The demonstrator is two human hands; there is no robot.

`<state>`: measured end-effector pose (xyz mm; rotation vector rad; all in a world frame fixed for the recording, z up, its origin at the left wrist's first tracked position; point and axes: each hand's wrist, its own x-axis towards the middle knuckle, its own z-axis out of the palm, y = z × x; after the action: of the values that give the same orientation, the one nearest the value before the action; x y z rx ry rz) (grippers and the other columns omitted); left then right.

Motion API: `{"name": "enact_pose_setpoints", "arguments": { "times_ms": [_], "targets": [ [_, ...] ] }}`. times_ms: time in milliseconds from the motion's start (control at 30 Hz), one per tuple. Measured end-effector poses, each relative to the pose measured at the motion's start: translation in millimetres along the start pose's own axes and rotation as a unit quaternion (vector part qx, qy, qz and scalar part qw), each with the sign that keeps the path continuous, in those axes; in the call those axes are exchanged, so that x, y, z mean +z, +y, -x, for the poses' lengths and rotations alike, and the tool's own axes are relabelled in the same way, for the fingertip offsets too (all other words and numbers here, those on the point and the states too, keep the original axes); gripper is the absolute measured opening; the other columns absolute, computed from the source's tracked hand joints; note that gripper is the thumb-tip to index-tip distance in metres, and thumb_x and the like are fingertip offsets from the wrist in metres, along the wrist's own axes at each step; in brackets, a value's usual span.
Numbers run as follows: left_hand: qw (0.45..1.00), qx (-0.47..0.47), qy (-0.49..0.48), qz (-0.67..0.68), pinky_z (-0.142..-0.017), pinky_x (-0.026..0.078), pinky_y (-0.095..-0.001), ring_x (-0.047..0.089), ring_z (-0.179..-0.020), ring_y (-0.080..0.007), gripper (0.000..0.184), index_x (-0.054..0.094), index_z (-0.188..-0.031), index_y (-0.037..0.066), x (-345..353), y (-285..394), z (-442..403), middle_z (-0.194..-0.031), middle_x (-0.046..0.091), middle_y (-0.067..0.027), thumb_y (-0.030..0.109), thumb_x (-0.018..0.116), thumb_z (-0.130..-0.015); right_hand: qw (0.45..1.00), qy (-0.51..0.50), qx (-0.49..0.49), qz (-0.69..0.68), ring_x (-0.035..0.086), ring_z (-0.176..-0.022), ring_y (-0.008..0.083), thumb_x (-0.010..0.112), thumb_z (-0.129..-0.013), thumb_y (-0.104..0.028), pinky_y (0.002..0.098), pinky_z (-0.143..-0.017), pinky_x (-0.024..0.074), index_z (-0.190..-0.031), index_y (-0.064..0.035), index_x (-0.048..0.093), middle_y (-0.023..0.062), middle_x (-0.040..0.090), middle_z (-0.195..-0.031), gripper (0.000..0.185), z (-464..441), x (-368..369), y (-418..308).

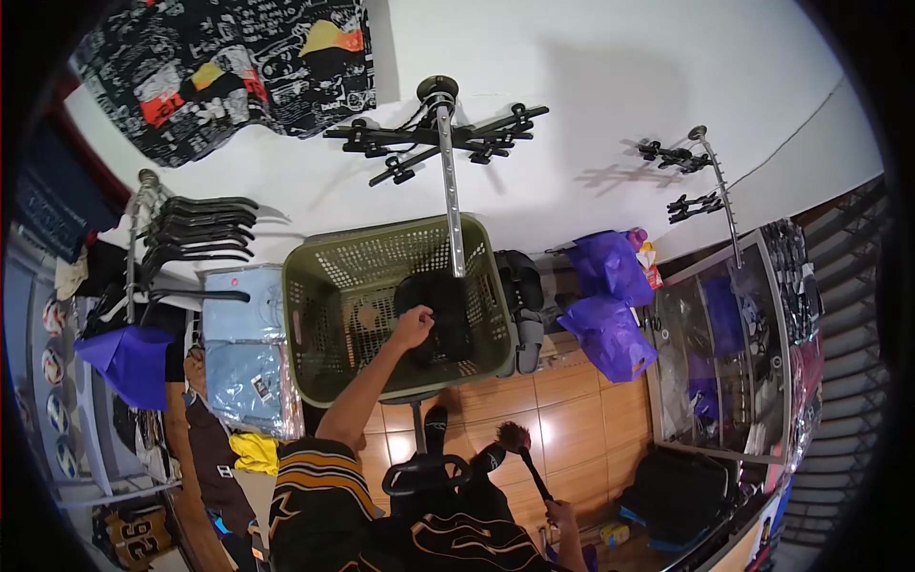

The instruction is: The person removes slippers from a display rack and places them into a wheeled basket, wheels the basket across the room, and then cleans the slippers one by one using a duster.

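Observation:
My left hand point(414, 327) reaches into a large olive-green perforated plastic basket point(329, 334). Its fingers are curled against a dark black item point(454, 310) inside; the kind of item cannot be made out. Low on the right, my right hand point(563, 518) is wrapped round the black handle of a duster point(514, 439) with dark reddish bristles. The duster's head points up and left, over the tiled floor and close to my foot.
Bagged light-blue garments point(243, 372) lie left of the basket, under black hangers point(205, 229). A metal display bar point(450, 191) juts over the basket. Purple bags point(610, 334) and a glass cabinet point(724, 353) stand right. A black bag-like object point(677, 496) lies lower right.

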<state>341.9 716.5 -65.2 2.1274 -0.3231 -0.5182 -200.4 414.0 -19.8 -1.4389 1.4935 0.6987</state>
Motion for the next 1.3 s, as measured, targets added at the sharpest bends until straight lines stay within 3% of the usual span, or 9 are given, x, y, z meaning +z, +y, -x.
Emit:
{"name": "enact_pose_setpoints", "arguments": {
  "times_ms": [400, 600, 667, 900, 1000, 1100, 1200, 1233, 1300],
  "targets": [
    [0.966, -0.107, -0.027, -0.233, -0.079, 0.056, -0.0435, 0.064, -0.077, -0.0299, 0.04, 0.053, -0.127, 0.002, 9.8, -83.3, -145.2, -0.085, 0.065, -0.0142, 0.014, 0.059, -0.089, 0.989, 0.017, 0.137, -0.055, 0.048, -0.045, 0.0124, 0.065, -0.089, -0.021, 0.0275, -0.039, 0.0368, -0.098, 0.0021, 0.063, 0.0072, 0.055, -0.062, 0.024, 55.9, 67.9, -28.0],
    [0.982, -0.097, 0.073, -0.148, -0.091, 0.047, -0.0556, 0.064, -0.092, -0.0356, 0.052, 0.05, -0.131, 0.005, 93.8, -268.3, -239.9, -0.092, 0.067, -0.0189, 0.01, 0.065, -0.082, 0.979, 0.003, 0.192, -0.066, 0.054, -0.051, 0.0142, 0.067, -0.088, -0.024, 0.0301, -0.045, 0.0451, -0.115, 0.0026, 0.06, 0.0107, 0.061, -0.067, 0.038, 55.7, 88.6, -19.7],
    [0.953, -0.094, -0.052, -0.285, -0.094, 0.044, -0.0566, 0.061, -0.102, -0.0354, 0.056, 0.054, -0.127, 0.004, 28.8, -125.1, -198.2, -0.099, 0.067, -0.0172, 0.009, 0.073, -0.076, 0.977, 0.006, 0.201, -0.066, 0.053, -0.048, 0.0145, 0.068, -0.087, -0.026, 0.0298, -0.045, 0.045, -0.114, 0.0015, 0.061, 0.0098, 0.06, -0.066, 0.039, 51.6, 95.2, -13.6],
    [0.983, -0.121, 0.027, -0.139, -0.076, 0.053, -0.0472, 0.064, -0.089, -0.0368, 0.022, 0.062, -0.095, 0.004, 47.0, -150.6, -217.3, -0.099, 0.064, -0.0198, -0.001, 0.065, -0.074, 0.981, -0.008, 0.192, -0.043, 0.054, -0.049, 0.0154, 0.067, -0.087, -0.026, 0.0314, -0.048, 0.0472, -0.113, -0.002, 0.062, 0.0097, 0.061, -0.066, 0.036, 54.0, 110.8, -13.4],
    [0.951, -0.017, -0.003, -0.309, -0.074, 0.054, -0.0472, 0.065, -0.09, -0.0382, 0.023, 0.063, -0.095, 0.004, 30.4, -133.2, -202.5, -0.101, 0.064, -0.0213, -0.001, 0.064, -0.072, 0.985, 0.0, 0.17, -0.036, 0.057, -0.051, 0.0156, 0.068, -0.086, -0.027, 0.0316, -0.049, 0.0484, -0.112, -0.0017, 0.063, 0.0095, 0.063, -0.067, 0.036, 65.8, 111.7, -32.7],
    [0.938, -0.005, -0.057, -0.341, -0.096, 0.049, -0.0429, 0.058, -0.109, -0.0381, 0.03, 0.069, -0.096, 0.003, 14.0, -105.1, -191.9, -0.127, 0.053, -0.0227, -0.004, 0.068, -0.067, 0.987, -0.009, 0.159, -0.034, 0.058, -0.053, 0.0158, 0.068, -0.086, -0.027, 0.0314, -0.05, 0.0488, -0.111, -0.001, 0.064, 0.0101, 0.064, -0.069, 0.036, 65.3, 112.4, -32.4],
    [0.944, 0.042, -0.066, -0.322, -0.106, 0.036, -0.0578, 0.046, -0.122, -0.0417, 0.028, 0.057, -0.097, 0.004, -6.8, -75.3, -162.3, -0.138, 0.041, -0.0222, -0.007, 0.063, -0.072, 0.994, 0.009, 0.097, -0.046, 0.057, -0.052, 0.0145, 0.07, -0.085, -0.025, 0.0293, -0.045, 0.0458, -0.104, 0.0025, 0.066, 0.009, 0.063, -0.066, 0.033, 64.6, 116.1, -25.3],
    [0.981, 0.037, -0.05, -0.186, -0.103, 0.035, -0.0636, 0.045, -0.122, -0.0432, 0.028, 0.051, -0.097, 0.007, 36.2, -194.8, -211.0, -0.138, 0.04, -0.0216, -0.006, 0.061, -0.075, 0.995, 0.01, 0.077, -0.057, 0.057, -0.051, 0.0145, 0.07, -0.085, -0.024, 0.0295, -0.045, 0.046, -0.104, 0.0025, 0.066, 0.0089, 0.063, -0.065, 0.033, 62.7, 116.1, -23.8],
    [0.976, -0.004, -0.056, -0.21, -0.104, 0.033, -0.0635, 0.043, -0.125, -0.0418, 0.034, 0.05, -0.113, 0.009, -8.5, -103.9, -156.2, -0.136, 0.042, -0.0202, 0.0, 0.059, -0.082, 0.996, 0.011, 0.066, -0.062, 0.058, -0.052, 0.0147, 0.069, -0.086, -0.024, 0.0297, -0.046, 0.0461, -0.104, 0.0026, 0.066, 0.0092, 0.062, -0.065, 0.032, 60.1, 115.8, -19.9]
  ]
}}
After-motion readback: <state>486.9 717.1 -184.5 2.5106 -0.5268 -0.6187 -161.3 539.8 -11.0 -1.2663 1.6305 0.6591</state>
